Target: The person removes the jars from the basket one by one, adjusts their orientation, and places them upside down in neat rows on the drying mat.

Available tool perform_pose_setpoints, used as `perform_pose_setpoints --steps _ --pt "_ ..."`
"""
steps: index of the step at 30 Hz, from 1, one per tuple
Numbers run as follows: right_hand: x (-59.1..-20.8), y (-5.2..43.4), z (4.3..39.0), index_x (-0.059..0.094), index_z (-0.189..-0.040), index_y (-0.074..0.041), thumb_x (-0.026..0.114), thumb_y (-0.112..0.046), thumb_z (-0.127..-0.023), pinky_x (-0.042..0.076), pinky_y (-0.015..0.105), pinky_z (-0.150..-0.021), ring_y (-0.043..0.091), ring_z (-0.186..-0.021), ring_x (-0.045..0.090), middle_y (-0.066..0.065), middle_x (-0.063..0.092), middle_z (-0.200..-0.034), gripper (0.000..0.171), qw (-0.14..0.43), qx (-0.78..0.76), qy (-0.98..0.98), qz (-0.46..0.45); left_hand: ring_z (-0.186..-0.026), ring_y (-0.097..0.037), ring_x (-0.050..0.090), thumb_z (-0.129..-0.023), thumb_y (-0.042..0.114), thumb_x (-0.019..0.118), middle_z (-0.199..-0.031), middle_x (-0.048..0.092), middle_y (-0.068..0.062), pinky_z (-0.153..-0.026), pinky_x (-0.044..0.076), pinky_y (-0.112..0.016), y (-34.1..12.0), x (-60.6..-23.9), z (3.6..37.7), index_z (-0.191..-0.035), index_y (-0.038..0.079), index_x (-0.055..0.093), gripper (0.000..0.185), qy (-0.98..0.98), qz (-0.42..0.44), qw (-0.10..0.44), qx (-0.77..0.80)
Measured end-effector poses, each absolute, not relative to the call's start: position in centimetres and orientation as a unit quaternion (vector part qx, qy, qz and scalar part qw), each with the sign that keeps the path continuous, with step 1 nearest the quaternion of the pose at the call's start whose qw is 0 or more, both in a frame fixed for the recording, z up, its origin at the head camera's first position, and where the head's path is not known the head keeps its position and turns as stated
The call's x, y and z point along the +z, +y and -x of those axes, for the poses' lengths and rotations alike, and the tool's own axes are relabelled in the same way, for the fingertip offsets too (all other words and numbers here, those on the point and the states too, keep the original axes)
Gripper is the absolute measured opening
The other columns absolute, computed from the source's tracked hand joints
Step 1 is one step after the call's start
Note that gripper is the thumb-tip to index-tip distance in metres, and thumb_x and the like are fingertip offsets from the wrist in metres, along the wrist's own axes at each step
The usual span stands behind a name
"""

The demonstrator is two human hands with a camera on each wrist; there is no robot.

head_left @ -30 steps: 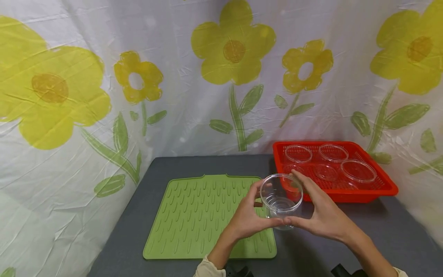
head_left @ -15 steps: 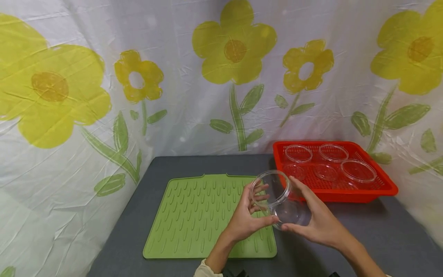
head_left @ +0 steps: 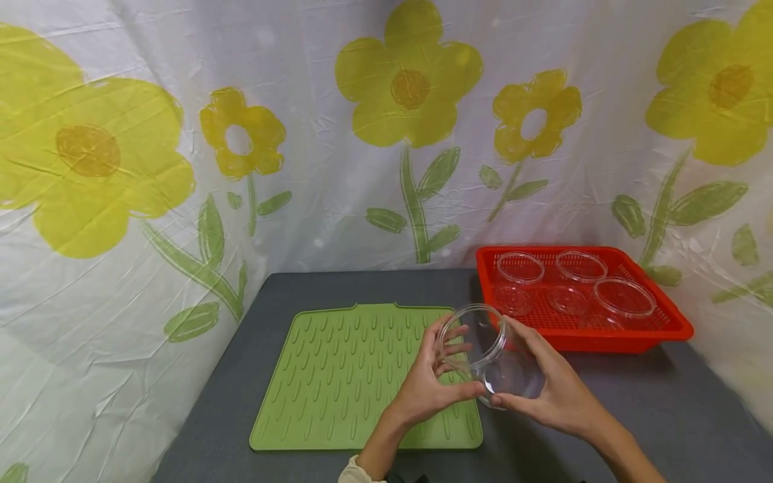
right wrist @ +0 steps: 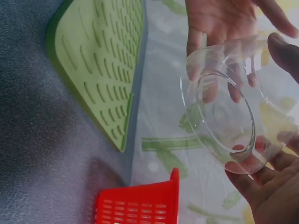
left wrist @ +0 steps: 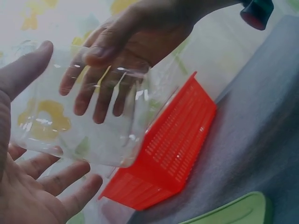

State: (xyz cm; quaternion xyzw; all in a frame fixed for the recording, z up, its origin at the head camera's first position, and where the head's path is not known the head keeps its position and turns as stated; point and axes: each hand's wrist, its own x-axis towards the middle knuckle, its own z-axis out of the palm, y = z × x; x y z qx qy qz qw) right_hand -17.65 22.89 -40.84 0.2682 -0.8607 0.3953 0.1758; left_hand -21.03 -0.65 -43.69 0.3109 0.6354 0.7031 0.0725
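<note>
In the head view, a clear glass bowl [head_left: 510, 374] is held up between both hands, tilted with its mouth toward the left. My left hand [head_left: 419, 389] holds it near the rim, the thumb below and the fingers spread along the far side. My right hand [head_left: 558, 392] grips the other side near the base. In the left wrist view, the right fingers [left wrist: 96, 88] show through the bowl's transparent wall. The right wrist view shows the round base of the bowl [right wrist: 224, 116], with the right fingers [right wrist: 243, 179] under its edge. Nothing is visible inside.
A red perforated basket [head_left: 628, 343] stands at the back right, holding 3 similar clear bowls [head_left: 625, 298]. A green ridged drying mat [head_left: 338, 382] lies left on the dark grey table [head_left: 205, 429]. Behind hangs a white flowered curtain [head_left: 320, 221].
The bowl was more upright a second ago and has been tipped so its mouth faces left. The thumbs have moved apart. In the last half second the bowl has dropped slightly.
</note>
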Motion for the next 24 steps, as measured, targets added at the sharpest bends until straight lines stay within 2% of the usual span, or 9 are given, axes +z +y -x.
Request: perform_pose_setpoints --steps 2,4,9,12,16,24 --pt "-41.0 23.0 17.6 0.035 -0.158 -0.02 0.099 -0.026 -0.065 0.036 0.005 -0.105 -0.005 -0.13 0.048 0.002 0.053 -0.148 0.113 0.172 0.39 -0.865 -0.266 -0.144 -0.035 0.046 -0.083 0.041 0.085 -0.163 0.037 -0.007 -0.112 0.046 -0.049 -1.0 -43.6 21.0 -0.16 0.033 0.016 0.104 0.64 -0.309 0.068 0.7" --pt "-41.3 23.0 17.5 0.035 -0.158 -0.021 0.098 -0.029 -0.066 0.038 0.007 -0.104 -0.002 -0.128 0.049 0.0 0.053 -0.148 0.112 0.171 0.384 -0.868 -0.266 -0.146 -0.031 0.044 -0.082 0.043 0.085 -0.164 0.035 -0.004 -0.115 0.044 -0.047 -1.4 -43.4 20.9 -0.16 0.036 0.015 0.104 0.653 -0.306 0.064 0.69" --pt "-41.7 23.0 17.1 0.036 -0.158 -0.021 0.098 -0.031 -0.067 0.04 0.008 -0.103 0.002 -0.127 0.051 -0.004 0.052 -0.149 0.111 0.176 0.375 -0.869 -0.27 -0.145 -0.021 0.043 -0.081 0.027 0.087 -0.164 0.034 0.002 -0.115 0.044 -0.044 -2.2 -42.9 20.6 -0.159 0.038 0.019 0.103 0.691 -0.304 0.04 0.655" --pt "-42.0 23.0 16.9 0.036 -0.158 -0.021 0.097 -0.031 -0.068 0.037 0.007 -0.105 0.001 -0.128 0.05 -0.003 0.052 -0.148 0.11 0.173 0.378 -0.866 -0.278 -0.145 -0.023 0.044 -0.08 0.02 0.087 -0.164 0.034 0.003 -0.113 0.045 -0.043 -2.2 -42.5 20.5 -0.159 0.038 0.021 0.104 0.701 -0.315 0.027 0.639" --pt "-42.3 22.8 16.6 0.036 -0.158 -0.022 0.096 -0.037 -0.069 0.035 0.006 -0.106 0.004 -0.128 0.051 -0.005 0.053 -0.146 0.109 0.167 0.367 -0.871 -0.28 -0.146 -0.024 0.043 -0.08 0.02 0.087 -0.164 0.033 0.004 -0.112 0.045 -0.04 -2.1 -42.1 20.4 -0.159 0.039 0.02 0.105 0.713 -0.324 0.025 0.621" --pt "-42.6 22.5 16.3 0.037 -0.158 -0.023 0.098 -0.039 -0.065 0.048 0.02 -0.103 0.005 -0.127 0.05 -0.006 0.053 -0.146 0.112 0.179 0.319 -0.889 -0.276 -0.143 -0.023 0.046 -0.078 0.026 0.088 -0.161 0.036 0.005 -0.11 0.046 -0.041 -2.0 -41.3 20.3 -0.158 0.041 0.022 0.104 0.75 -0.33 0.008 0.573"
